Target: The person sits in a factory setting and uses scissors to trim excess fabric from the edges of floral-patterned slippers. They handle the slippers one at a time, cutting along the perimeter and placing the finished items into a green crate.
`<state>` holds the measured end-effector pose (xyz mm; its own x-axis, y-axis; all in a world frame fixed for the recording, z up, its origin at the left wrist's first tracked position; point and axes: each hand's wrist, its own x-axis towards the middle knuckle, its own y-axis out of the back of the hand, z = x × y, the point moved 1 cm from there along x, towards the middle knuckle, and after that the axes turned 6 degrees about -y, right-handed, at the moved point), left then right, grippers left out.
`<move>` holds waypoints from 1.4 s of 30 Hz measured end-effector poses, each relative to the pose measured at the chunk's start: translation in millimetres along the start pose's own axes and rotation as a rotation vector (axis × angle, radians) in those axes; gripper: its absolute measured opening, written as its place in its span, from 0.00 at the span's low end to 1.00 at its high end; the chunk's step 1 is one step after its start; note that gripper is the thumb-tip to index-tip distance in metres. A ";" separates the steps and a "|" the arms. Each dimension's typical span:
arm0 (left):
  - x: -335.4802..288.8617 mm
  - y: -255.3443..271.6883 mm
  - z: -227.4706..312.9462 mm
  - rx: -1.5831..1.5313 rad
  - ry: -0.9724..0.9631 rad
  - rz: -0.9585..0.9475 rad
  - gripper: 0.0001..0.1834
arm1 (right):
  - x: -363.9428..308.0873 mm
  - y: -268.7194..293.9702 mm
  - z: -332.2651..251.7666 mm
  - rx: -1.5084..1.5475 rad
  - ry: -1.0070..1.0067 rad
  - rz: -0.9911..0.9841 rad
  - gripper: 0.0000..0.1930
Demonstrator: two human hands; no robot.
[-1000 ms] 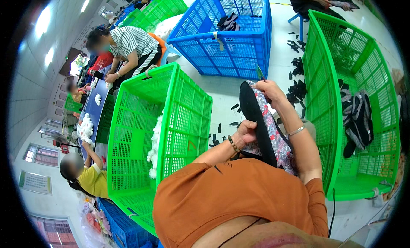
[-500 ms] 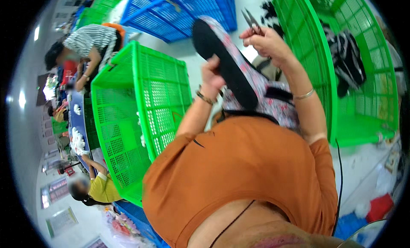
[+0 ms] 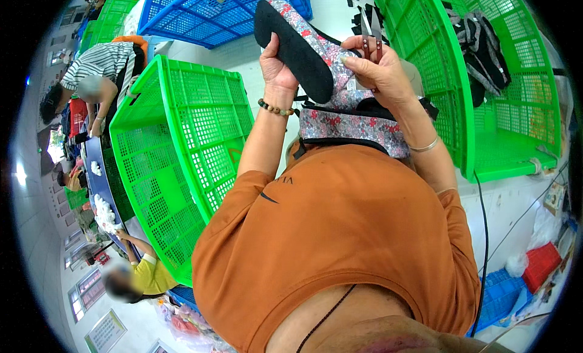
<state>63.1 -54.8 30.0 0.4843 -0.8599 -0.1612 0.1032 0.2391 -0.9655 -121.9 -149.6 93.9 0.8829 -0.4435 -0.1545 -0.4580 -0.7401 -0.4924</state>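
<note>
A slipper (image 3: pixel 294 52) with a flat black sole and a pink, red and grey floral upper is held up in front of my chest, sole towards me. My left hand (image 3: pixel 278 68) grips it by the near side, thumb lying on the sole. With my right hand (image 3: pixel 384 73) I hold small scissors (image 3: pixel 371 34), blades pointing up and away. The fingers and thumb of that hand also meet the floral fabric at the slipper's right edge. More floral cloth (image 3: pixel 346 125) with black trim lies across my lap below.
A green crate (image 3: pixel 182 140) stands close on my left. Another green crate (image 3: pixel 486 128), holding dark striped pieces (image 3: pixel 486 55), is on my right. A blue crate (image 3: pixel 225 19) sits ahead. Co-workers (image 3: pixel 100 70) are at a blue table on the far left. A black cable (image 3: pixel 484 231) hangs at right.
The slipper has shifted left and a little up with my left hand. My right hand has come in to touch its edge, and the scissors have turned to point more upright.
</note>
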 end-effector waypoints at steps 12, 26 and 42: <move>0.5 3.2 37.5 -0.077 -0.006 -0.156 0.25 | -23.3 -6.9 15.2 0.086 -0.103 -0.001 0.09; -52.1 -81.0 7.9 1.658 -0.330 -0.250 0.17 | -9.0 19.3 0.4 -0.228 0.201 0.260 0.17; -44.6 -67.8 -33.2 2.119 -0.952 -0.562 0.26 | -13.8 28.9 -27.4 -0.012 0.114 0.261 0.15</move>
<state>5.7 -47.7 95.9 0.1480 -0.7659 0.6257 0.4017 0.6247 0.6696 -150.1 -178.7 105.3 0.7177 -0.6733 -0.1775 -0.6703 -0.5990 -0.4380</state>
